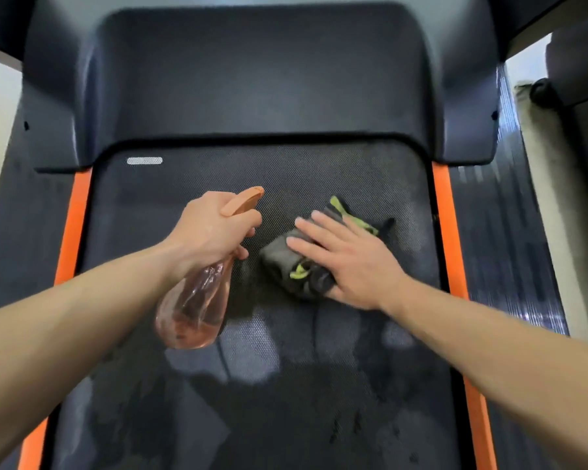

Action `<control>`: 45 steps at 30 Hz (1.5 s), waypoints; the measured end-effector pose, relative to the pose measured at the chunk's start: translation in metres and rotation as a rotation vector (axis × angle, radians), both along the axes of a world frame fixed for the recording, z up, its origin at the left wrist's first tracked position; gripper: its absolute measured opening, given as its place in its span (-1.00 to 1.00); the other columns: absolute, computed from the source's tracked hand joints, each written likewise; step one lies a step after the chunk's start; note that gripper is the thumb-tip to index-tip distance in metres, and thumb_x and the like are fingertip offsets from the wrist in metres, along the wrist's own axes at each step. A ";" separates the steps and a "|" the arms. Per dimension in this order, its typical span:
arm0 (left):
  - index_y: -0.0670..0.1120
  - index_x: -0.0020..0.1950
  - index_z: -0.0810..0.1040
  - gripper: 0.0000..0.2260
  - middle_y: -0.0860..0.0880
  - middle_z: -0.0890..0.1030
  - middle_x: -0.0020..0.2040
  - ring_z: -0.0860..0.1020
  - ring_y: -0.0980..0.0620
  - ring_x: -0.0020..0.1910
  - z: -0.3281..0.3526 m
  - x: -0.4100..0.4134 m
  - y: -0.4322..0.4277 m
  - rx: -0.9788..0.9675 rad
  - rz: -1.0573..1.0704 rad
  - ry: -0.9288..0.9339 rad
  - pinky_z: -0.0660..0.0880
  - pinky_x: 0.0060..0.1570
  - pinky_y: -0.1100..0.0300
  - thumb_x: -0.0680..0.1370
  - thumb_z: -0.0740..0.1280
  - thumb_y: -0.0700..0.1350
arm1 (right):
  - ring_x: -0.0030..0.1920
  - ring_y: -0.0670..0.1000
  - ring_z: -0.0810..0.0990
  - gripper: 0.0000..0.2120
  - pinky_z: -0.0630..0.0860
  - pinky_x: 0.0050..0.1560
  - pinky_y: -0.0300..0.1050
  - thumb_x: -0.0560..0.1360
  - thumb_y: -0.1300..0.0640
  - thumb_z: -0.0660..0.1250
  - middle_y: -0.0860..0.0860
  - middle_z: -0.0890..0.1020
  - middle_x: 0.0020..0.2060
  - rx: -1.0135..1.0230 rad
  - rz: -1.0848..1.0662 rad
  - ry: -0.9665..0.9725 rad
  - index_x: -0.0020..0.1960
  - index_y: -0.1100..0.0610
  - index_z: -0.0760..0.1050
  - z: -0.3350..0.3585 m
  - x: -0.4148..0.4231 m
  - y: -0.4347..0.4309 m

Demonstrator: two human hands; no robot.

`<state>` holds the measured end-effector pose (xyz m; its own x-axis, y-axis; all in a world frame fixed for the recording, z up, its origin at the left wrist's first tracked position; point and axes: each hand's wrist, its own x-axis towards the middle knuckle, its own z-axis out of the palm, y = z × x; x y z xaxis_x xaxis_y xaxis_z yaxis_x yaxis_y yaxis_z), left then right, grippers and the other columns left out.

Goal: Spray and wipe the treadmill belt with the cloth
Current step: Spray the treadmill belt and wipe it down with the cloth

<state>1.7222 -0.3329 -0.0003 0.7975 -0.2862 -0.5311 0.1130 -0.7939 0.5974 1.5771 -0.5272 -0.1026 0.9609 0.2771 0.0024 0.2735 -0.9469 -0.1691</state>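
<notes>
Head view: at mid-frame the left hand (214, 225) grips a bottle (194, 307), while the right hand (350, 262) presses flat, fingers straight, on a cloth (286, 262) on the belt (286, 385).

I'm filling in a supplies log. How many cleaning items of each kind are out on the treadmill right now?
spray bottle: 1, gripped by the left hand
cloth: 1, pressed flat under the right hand
Total: 2
</notes>
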 end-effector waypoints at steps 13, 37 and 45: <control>-0.16 -0.08 0.67 -0.88 -0.04 0.73 -0.17 0.67 0.02 -0.47 0.007 -0.024 -0.035 -0.057 -0.089 0.053 0.48 -0.49 0.34 0.53 0.41 -0.11 | 0.63 0.17 0.03 -0.18 0.16 0.52 0.26 0.39 -0.21 0.22 0.07 0.11 0.63 0.015 -0.468 0.112 0.62 -0.02 0.17 0.005 -0.097 0.041; -0.09 -0.21 0.58 -0.79 -0.14 0.76 -0.26 0.74 -0.02 -0.35 -0.005 -0.047 -0.083 0.151 -0.451 -0.058 0.70 -0.12 0.06 0.52 0.34 0.01 | 0.60 0.16 0.16 -0.24 0.18 0.47 0.25 0.45 -0.26 0.26 0.07 0.20 0.61 -0.028 -0.480 0.067 0.59 -0.02 0.25 -0.001 -0.156 0.045; -0.05 -0.24 0.55 -0.80 -0.10 0.72 -0.35 0.71 0.00 -0.39 -0.002 -0.023 -0.014 0.226 -0.382 -0.085 0.68 -0.14 0.05 0.53 0.36 0.01 | 0.60 0.17 0.15 -0.26 0.22 0.47 0.28 0.45 -0.23 0.21 0.06 0.22 0.60 0.047 -0.597 0.036 0.58 0.00 0.26 -0.001 -0.106 0.046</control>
<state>1.6996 -0.3471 -0.0026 0.7007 -0.4534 -0.5509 -0.2560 -0.8805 0.3991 1.4710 -0.4811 -0.1041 0.9502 -0.3099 -0.0340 -0.3098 -0.9265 -0.2134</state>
